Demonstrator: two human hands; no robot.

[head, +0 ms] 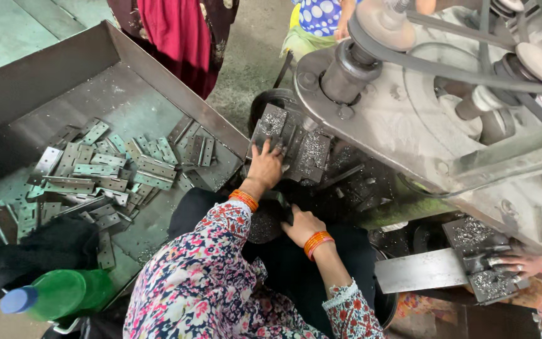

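My left hand (265, 166) reaches forward and lies with its fingers spread on a grey metal fixture block (273, 123) of the machine, which is dusted with metal filings. I cannot see anything held under the fingers. My right hand (301, 225) is closer to me, closed around a dark lever handle (281, 202) just below the fixture. Both wrists wear orange bangles, and both sleeves are floral. A second fixture block (312, 152) sits right beside my left hand.
A steel tray (158, 81) on the left holds several flat hinge plates (105, 172). A green bottle (64, 292) and black cloth (32, 251) lie near its front. The belt-driven machine (421, 94) fills the right. Another person's hand (525, 263) rests on a fixture there. Two people stand beyond.
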